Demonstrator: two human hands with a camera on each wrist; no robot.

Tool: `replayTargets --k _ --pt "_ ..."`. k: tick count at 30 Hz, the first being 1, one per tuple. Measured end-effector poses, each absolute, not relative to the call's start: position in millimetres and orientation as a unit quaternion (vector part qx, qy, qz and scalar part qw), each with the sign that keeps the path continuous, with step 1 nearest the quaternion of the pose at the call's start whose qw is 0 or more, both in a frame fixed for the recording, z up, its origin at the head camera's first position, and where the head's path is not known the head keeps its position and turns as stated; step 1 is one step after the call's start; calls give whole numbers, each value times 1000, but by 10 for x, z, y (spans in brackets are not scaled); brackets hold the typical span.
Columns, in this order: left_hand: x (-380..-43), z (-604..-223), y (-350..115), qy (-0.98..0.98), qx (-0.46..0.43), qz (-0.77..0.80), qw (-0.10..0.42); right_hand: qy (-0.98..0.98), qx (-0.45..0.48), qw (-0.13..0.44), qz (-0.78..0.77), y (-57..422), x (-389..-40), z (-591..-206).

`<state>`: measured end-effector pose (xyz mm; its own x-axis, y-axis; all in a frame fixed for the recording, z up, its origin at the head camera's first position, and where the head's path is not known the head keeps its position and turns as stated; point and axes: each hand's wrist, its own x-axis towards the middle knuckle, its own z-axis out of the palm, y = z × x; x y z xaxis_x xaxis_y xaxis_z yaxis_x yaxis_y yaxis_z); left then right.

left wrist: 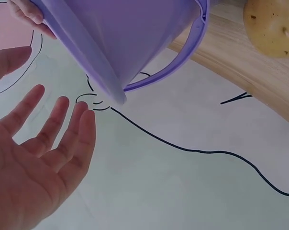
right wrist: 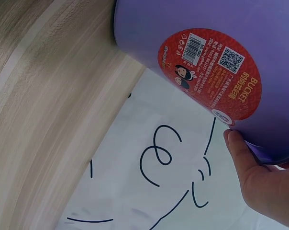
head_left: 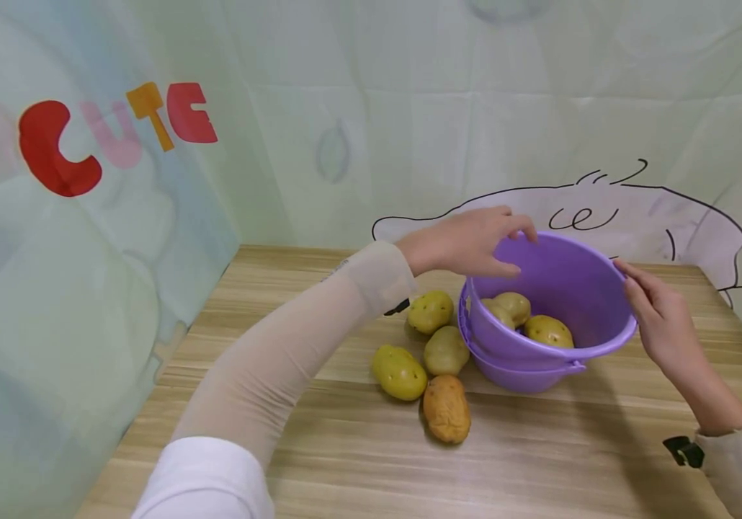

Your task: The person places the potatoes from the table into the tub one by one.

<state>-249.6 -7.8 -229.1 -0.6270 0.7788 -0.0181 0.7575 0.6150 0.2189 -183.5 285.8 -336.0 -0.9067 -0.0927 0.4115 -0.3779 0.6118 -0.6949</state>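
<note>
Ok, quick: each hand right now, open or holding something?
Left hand: open, holding nothing.
Right hand: closed, holding the purple bucket at its rim.

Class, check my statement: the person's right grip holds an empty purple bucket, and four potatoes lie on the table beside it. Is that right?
Not quite: "empty" is wrong. The head view shows potatoes inside the purple bucket. The rest is correct: the right grip holds it, and four more potatoes lie on the table beside it.

smooth plastic bucket [head_left: 526, 378]; wood-grained tabletop [head_left: 539, 461]; creased cloth-like backdrop [head_left: 358, 130]; wrinkled brown potato [head_left: 447, 409]
</note>
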Motion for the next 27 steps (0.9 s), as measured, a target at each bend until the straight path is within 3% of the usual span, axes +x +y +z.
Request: replayTargets --k 27 --pt "-2581 -2270 -622 912 376 162 43 -882 137 173 417 2861 -1839 -3365"
